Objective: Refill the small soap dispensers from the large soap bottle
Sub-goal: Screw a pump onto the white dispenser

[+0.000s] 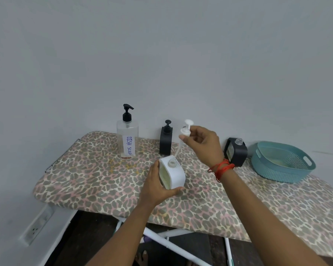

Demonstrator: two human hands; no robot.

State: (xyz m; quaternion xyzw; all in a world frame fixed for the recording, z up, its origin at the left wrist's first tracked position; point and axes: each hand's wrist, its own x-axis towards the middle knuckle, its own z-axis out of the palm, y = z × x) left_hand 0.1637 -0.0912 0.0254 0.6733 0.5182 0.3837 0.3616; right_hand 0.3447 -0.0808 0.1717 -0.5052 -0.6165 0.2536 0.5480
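Currently, head view: my left hand (158, 186) grips the white square plastic soap dispenser (176, 174) (neck uncapped), fingers curled round its body, over the leopard-print padded board (96, 185). My right hand (202, 144) pinches the white plastic pump head (186, 130) between thumb and fingertips, above the dispenser, tube hanging down. The tall clear soap bottle (127, 139) (labelled DISH SOAP) stands upright behind, beside a black square dispenser (166, 144). A second black dispenser (236, 153), pumpless, sits near a teal plastic basket (283, 164).
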